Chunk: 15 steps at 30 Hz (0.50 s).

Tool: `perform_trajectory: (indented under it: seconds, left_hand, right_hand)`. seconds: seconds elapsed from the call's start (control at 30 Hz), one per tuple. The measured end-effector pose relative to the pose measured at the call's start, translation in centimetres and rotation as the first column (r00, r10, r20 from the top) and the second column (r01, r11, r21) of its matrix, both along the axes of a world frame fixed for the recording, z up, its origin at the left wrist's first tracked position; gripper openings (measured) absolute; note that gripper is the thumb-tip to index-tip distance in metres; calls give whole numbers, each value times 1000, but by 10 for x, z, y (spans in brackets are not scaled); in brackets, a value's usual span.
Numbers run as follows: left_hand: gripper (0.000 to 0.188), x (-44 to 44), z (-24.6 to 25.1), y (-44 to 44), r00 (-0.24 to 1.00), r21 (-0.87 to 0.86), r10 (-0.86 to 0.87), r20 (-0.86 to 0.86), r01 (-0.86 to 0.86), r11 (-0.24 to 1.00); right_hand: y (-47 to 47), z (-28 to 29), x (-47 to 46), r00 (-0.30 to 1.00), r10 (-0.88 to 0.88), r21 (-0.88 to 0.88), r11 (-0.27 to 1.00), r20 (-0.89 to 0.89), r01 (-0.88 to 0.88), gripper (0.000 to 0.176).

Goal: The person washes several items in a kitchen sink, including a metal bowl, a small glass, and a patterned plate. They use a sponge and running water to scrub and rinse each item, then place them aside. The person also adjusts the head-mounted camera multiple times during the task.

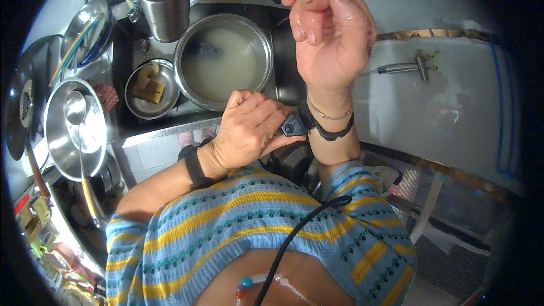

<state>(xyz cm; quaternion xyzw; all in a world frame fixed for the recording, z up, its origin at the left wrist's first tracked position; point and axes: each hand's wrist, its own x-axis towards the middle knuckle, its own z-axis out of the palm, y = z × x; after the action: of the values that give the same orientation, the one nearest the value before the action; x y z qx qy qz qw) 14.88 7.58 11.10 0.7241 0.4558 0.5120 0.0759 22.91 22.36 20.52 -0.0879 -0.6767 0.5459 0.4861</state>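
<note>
My left hand grips a small black device on the black strap round my right wrist. My right hand is raised, palm towards the camera, wet, its fingers loosely curled with nothing held. A thin bangle circles that wrist near the strap. Left of my right hand, a large steel pot of cloudy liquid stands in the dark sink. Beside the pot, a metal bowl holds tan, sponge-like pieces. A black band wraps my left wrist.
A steel cylindrical container is by the tap. At the left are a steel strainer or pan with a ladle, and a dark lid or pan. A metal-headed tool lies on the right counter. A black cable crosses my front.
</note>
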Motion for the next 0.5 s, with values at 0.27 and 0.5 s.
perform_trajectory:
  seconds: [0.27,0.5]
  left_hand:
    - [43,-16,-46,12,996,-423,-20,-90,-20,906]
    - [41,-26,-56,59,518,-684,450,727,597,418]
  right_hand:
    - [40,-88,-2,612,29,-40,999,790,3,48]
    - [21,-46,-31,912,-255,310,938,320,153,26]
